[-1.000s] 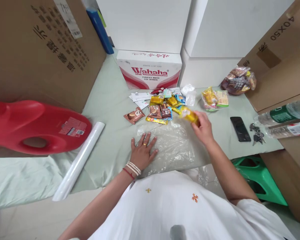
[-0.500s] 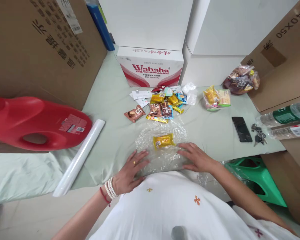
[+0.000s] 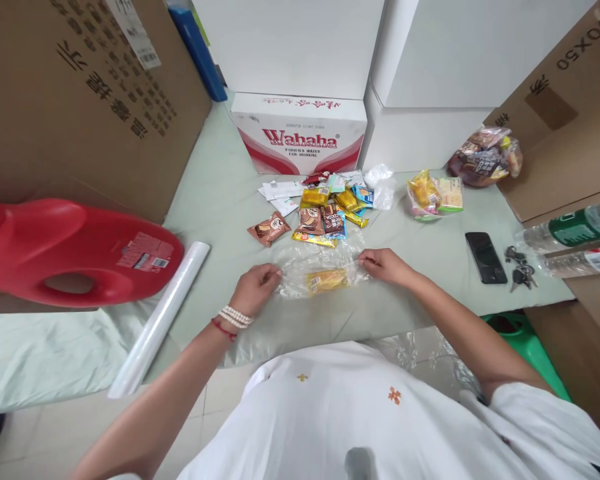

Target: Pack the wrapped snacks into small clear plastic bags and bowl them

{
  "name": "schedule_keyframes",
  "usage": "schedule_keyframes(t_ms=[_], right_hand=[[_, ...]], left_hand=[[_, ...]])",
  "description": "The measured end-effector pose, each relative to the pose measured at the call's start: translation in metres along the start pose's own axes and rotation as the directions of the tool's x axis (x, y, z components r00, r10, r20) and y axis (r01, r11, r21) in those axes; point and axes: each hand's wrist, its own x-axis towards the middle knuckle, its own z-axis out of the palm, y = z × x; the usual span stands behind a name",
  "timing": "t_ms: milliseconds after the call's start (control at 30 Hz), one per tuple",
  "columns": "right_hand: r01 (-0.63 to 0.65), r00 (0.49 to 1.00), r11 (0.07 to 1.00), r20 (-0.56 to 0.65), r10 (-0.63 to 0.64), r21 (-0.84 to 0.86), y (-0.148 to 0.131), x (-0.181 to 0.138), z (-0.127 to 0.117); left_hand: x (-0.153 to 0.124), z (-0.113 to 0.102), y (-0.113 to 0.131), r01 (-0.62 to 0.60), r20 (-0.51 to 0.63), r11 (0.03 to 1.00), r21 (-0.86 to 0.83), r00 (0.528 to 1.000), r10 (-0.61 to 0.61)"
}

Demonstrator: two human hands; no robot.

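Note:
A yellow snack packet (image 3: pixel 326 280) lies on the pale green cloth (image 3: pixel 215 200), with a sheet of clear plastic film (image 3: pixel 300 261) folded over it. My left hand (image 3: pixel 254 288) pinches the film's left edge, fingers closed. My right hand (image 3: pixel 386 265) pinches the film's right edge, also closed. Just beyond the film sits a heap of several small snack packets (image 3: pixel 325 212) in brown, yellow and blue.
A roll of film (image 3: pixel 158 321) and a red jug (image 3: pixel 75 250) lie at left, below a big cardboard box (image 3: pixel 80 100). A Wahaha carton (image 3: pixel 300 135) stands behind. At right are wrapped snack bundles (image 3: pixel 433 195), a black phone (image 3: pixel 486 257), keys (image 3: pixel 520 275), bottles (image 3: pixel 575 230), a green stool (image 3: pixel 525 343).
My right hand set the yellow packet down on the film. Both hands then took the film's near edge and folded it away from me over the packet.

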Motion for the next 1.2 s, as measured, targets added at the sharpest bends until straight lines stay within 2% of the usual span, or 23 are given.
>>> schedule_keyframes(t_ms=[67, 133, 200, 267, 300, 333, 400, 467, 567, 633, 733, 867, 967, 1067, 1133, 1200], right_hand=[[-0.098, 0.994, 0.977, 0.026, 0.105, -0.189, -0.001, 0.017, -0.002], [-0.14, 0.989, 0.921, -0.001, 0.15, -0.363, -0.006, 0.028, -0.004], [-0.115, 0.992, 0.882, -0.092, 0.082, -0.456, -0.013, 0.037, -0.005], [-0.001, 0.986, 0.876, -0.149, -0.08, -0.483, -0.023, 0.047, -0.003], [0.076, 0.977, 0.873, -0.14, -0.163, -0.483, -0.027, 0.054, 0.001], [0.144, 0.968, 0.866, -0.116, -0.224, -0.479, -0.032, 0.062, 0.005], [0.19, 0.965, 0.855, -0.069, -0.253, -0.482, -0.039, 0.078, 0.017], [0.133, 0.982, 0.853, -0.051, -0.183, -0.504, -0.044, 0.092, 0.027], [0.115, 0.991, 0.862, -0.004, -0.135, -0.494, -0.045, 0.099, 0.028], [0.184, 0.981, 0.873, 0.021, -0.195, -0.453, -0.043, 0.092, 0.022], [0.279, 0.953, 0.861, 0.013, -0.303, -0.424, -0.038, 0.071, 0.011], [0.297, 0.943, 0.814, 0.021, -0.331, -0.499, -0.037, 0.045, 0.008], [0.33, 0.923, 0.768, 0.019, -0.384, -0.549, -0.039, 0.028, 0.018], [0.495, 0.857, 0.687, 0.168, -0.488, -0.532, -0.037, 0.007, 0.036], [0.543, 0.835, 0.662, 0.249, -0.491, -0.516, -0.031, -0.006, 0.049], [0.534, 0.844, 0.672, 0.271, -0.464, -0.513, -0.025, -0.016, 0.058]], left_hand=[[0.012, 0.001, -0.003, 0.072, -0.11, 0.992, 0.102, 0.992, -0.061], [0.012, -0.003, -0.006, 0.071, -0.277, 0.982, 0.177, 0.961, -0.02], [-0.001, -0.007, -0.003, 0.032, -0.476, 0.973, 0.227, 0.876, 0.082], [-0.022, -0.008, 0.007, -0.073, -0.593, 0.958, 0.278, 0.771, 0.231], [-0.032, -0.006, 0.014, -0.174, -0.583, 0.935, 0.31, 0.742, 0.332], [-0.041, -0.001, 0.023, -0.306, -0.503, 0.889, 0.34, 0.74, 0.447], [-0.052, 0.015, 0.04, -0.556, -0.229, 0.749, 0.362, 0.725, 0.649], [-0.053, 0.035, 0.053, -0.623, -0.019, 0.691, 0.367, 0.737, 0.675], [-0.044, 0.059, 0.058, -0.591, 0.123, 0.709, 0.384, 0.794, 0.596], [-0.039, 0.067, 0.055, -0.569, 0.155, 0.723, 0.392, 0.816, 0.557], [-0.039, 0.07, 0.048, -0.56, 0.159, 0.726, 0.4, 0.822, 0.547], [-0.041, 0.071, 0.048, -0.559, 0.142, 0.734, 0.385, 0.822, 0.551], [-0.04, 0.073, 0.053, -0.546, 0.128, 0.746, 0.381, 0.83, 0.543], [-0.04, 0.072, 0.055, -0.517, 0.117, 0.778, 0.356, 0.851, 0.512], [-0.043, 0.069, 0.048, -0.514, 0.106, 0.814, 0.271, 0.856, 0.506], [-0.045, 0.064, 0.034, -0.508, 0.052, 0.856, 0.096, 0.861, 0.505]])
